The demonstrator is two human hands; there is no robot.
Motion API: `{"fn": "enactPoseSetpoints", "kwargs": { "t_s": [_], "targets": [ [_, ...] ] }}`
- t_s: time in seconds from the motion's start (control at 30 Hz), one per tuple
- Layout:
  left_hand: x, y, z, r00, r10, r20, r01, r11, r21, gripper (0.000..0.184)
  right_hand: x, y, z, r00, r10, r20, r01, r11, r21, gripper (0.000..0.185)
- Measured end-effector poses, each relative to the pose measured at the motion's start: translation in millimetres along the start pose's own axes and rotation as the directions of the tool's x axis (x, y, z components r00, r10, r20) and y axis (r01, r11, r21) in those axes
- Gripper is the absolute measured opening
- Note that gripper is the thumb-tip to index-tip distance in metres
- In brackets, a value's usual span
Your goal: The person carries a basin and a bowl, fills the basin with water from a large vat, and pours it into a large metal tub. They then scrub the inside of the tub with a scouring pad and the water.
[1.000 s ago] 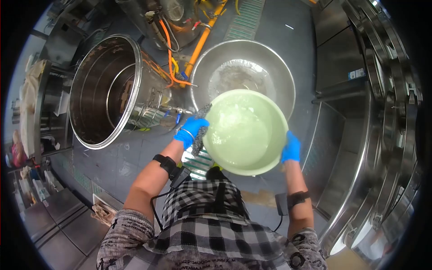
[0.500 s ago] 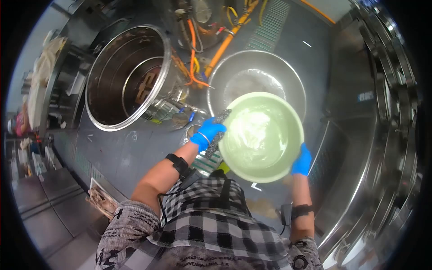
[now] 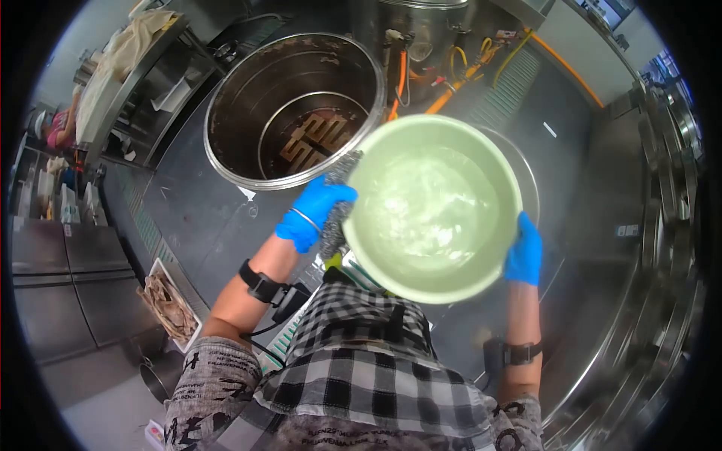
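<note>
Both hands wear blue gloves and hold a pale green basin [image 3: 432,210] with water in it. My left hand [image 3: 316,212] grips the basin's left rim, with a grey mesh scrubber [image 3: 333,225] pressed between it and the rim. At the right side, my right hand [image 3: 524,252] is closed on the rim, its fingers partly hidden behind the wall. Under and behind the basin, a wide steel bowl [image 3: 530,177] shows only its right edge. A large steel barrel [image 3: 226,169], open at the top, stands to the left of the basin.
Orange pipes [image 3: 568,69] and hoses lie at the top. A tray of brown cloths [image 3: 171,304] is at the lower left, near steel cabinets [image 3: 68,286]. Another person [image 3: 62,129] is at the far left. Stacked steel lids or pans [image 3: 677,248] line the right side.
The view has swung left, so the barrel appears nearer the middle. The basin has come up closer to the camera and now covers most of the steel bowl. Both hands keep their hold.
</note>
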State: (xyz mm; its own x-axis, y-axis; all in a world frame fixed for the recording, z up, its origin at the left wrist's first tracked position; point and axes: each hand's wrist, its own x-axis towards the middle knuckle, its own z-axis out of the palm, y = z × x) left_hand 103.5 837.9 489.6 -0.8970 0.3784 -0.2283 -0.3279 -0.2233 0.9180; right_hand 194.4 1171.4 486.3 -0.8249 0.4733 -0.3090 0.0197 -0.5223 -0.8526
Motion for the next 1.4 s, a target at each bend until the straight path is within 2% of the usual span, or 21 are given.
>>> {"fn": "enactPoseSetpoints", "kwargs": {
  "t_s": [0.2,0.23,0.3,0.37,0.4,0.47,0.53,0.6,0.67,0.8,0.87,0.9,0.97,1.03,1.13,1.2,1.23,1.27,1.33,1.37,1.4],
  "targets": [
    [-30.7,58.5,-99.6,0.975,0.075,-0.21,-0.082,0.996,-0.026,0.035,29.2,49.9,117.6,0.984,0.032,0.178,-0.029,0.999,-0.02,0.032],
    [-33.5,63.6,-119.9,0.97,0.068,-0.233,-0.081,0.996,-0.048,0.036,31.6,60.4,140.3,0.973,0.039,0.229,-0.036,0.999,-0.019,0.031],
    [-38.0,70.7,-161.7,0.966,0.06,-0.251,-0.08,0.994,-0.07,0.036,30.3,84.6,187.2,0.974,0.074,0.216,-0.083,0.996,0.035,0.022],
    [-40.4,73.5,-194.4,0.93,0.059,-0.363,-0.073,0.997,-0.025,0.033,27.5,101.8,219.7,0.954,0.042,0.297,-0.037,0.999,-0.023,0.018],
    [-42.3,73.8,-214.7,0.933,0.055,-0.357,-0.069,0.997,-0.025,0.033,30.5,116.0,235.1,0.956,0.04,0.29,-0.035,0.999,-0.021,0.018],
    [-44.8,73.5,-250.0,0.883,0.009,-0.47,-0.011,1.0,0.0,0.033,41.0,144.2,261.0,0.917,0.059,0.394,-0.044,0.998,-0.046,0.023],
    [-47.5,75.3,-275.5,0.875,0.009,-0.483,-0.033,0.999,-0.04,0.032,32.6,152.5,297.3,0.937,0.038,0.346,-0.015,0.997,-0.07,0.017],
    [-48.8,70.3,-281.8,0.862,0.006,-0.508,-0.054,0.995,-0.079,0.032,34.0,158.4,301.7,0.952,0.026,0.305,0.004,0.995,-0.097,0.016],
    [-48.2,71.8,-294.7,0.813,-0.014,-0.582,0.018,1.0,0.0,0.019,42.3,170.5,309.9,0.897,-0.068,0.437,0.174,0.962,-0.208,0.015],
    [-51.8,74.9,-308.3,0.799,-0.069,-0.598,0.07,0.997,-0.023,0.031,39.3,160.9,321.4,0.882,0.077,0.465,0.06,0.96,-0.274,0.017],
    [-51.9,75.3,-306.4,0.802,-0.027,-0.596,0.045,0.999,0.016,0.014,40.9,159.6,322.9,0.865,0.091,0.493,0.051,0.962,-0.267,0.018],
    [-50.4,72.8,-314.6,0.802,-0.03,-0.597,0.05,0.999,0.018,0.014,41.9,159.5,323.2,0.848,0.098,0.521,0.048,0.965,-0.259,0.019],
    [-47.7,64.6,-333.7,0.774,-0.051,-0.631,0.177,0.974,0.138,0.014,42.7,160.4,320.4,0.827,0.113,0.55,0.012,0.976,-0.218,0.019],
    [-52.7,75.4,-315.2,0.776,-0.04,-0.629,0.184,0.969,0.167,0.015,36.7,149.9,314.4,0.812,0.124,0.571,-0.026,0.984,-0.176,0.02],
    [-53.0,76.6,-309.2,0.772,-0.046,-0.634,0.21,0.96,0.185,0.015,33.1,137.0,303.5,0.798,0.224,0.559,-0.094,0.963,-0.252,0.019],
    [-55.5,75.7,-323.2,0.768,-0.071,-0.637,0.241,0.953,0.184,0.015,35.7,129.7,291.2,0.787,0.265,0.557,-0.065,0.933,-0.353,0.02],
    [-56.7,73.5,-332.3,0.773,-0.074,-0.63,0.224,0.961,0.162,0.016,35.5,122.9,281.8,0.807,0.119,0.578,0.035,0.968,-0.249,0.022],
    [-56.7,67.2,-337.5,0.78,-0.079,-0.621,0.21,0.968,0.14,0.017,35.2,112.4,270.5,0.86,0.019,0.509,0.039,0.994,-0.103,0.022],
    [-58.0,78.1,-311.2,0.765,0.042,-0.642,0.163,0.953,0.256,0.017,59.9,106.3,228.0,0.94,-0.061,0.336,0.052,0.998,0.035,0.019],
    [-59.2,88.5,-281.7,0.714,-0.061,-0.697,0.18,0.979,0.099,0.021,70.4,105.6,203.4,0.965,-0.091,0.246,0.065,0.992,0.109,0.019],
    [-60.9,84.9,-283.4,0.681,-0.09,-0.727,0.141,0.99,0.01,0.028,81.6,109.6,179.0,0.981,-0.113,0.155,0.084,0.98,0.18,0.018]
  ]
}}
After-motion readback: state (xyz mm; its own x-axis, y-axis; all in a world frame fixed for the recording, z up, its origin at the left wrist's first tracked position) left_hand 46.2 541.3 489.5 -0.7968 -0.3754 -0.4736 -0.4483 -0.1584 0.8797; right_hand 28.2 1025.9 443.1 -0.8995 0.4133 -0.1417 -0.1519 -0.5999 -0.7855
